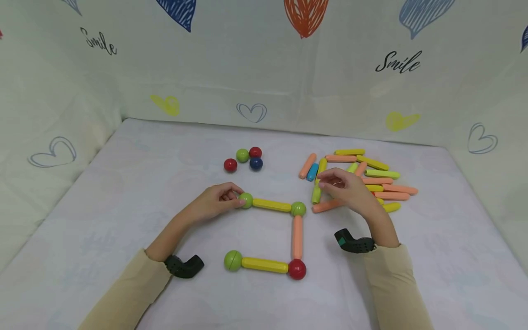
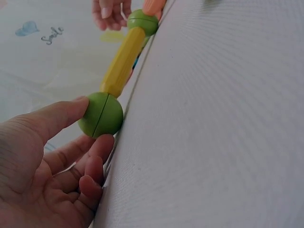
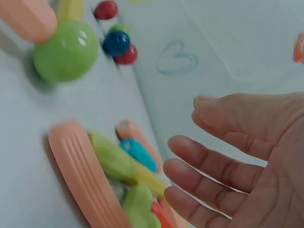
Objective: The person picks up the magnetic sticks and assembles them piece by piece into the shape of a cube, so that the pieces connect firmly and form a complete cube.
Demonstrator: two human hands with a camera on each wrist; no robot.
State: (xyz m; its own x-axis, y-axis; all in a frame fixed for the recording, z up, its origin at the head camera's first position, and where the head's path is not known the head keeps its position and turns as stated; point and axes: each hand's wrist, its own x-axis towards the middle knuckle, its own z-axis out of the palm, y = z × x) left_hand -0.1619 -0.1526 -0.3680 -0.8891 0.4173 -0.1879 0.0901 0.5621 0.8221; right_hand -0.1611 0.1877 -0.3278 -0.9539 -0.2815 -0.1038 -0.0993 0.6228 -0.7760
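Note:
My left hand (image 1: 216, 200) pinches a green ball (image 2: 100, 115) between thumb and fingers. From that ball a yellow rod (image 1: 271, 205) runs to a second green ball (image 1: 298, 209). An orange rod (image 1: 297, 237) leads down from there to a red ball (image 1: 297, 269), and another yellow rod (image 1: 265, 265) joins this to a green ball (image 1: 233, 260) at the near left. Over the left side of a pile of loose rods hovers my right hand (image 1: 344, 188), its fingers spread and bent a little with nothing between them in the right wrist view.
Several loose rods in orange, yellow and green lie at the right, among them a blue rod (image 1: 312, 172) and an orange rod (image 3: 88, 173). Farther back sit two red balls, a green ball (image 1: 242, 155) and a dark blue ball (image 1: 256, 163). A printed curtain (image 1: 231, 68) hangs behind the table.

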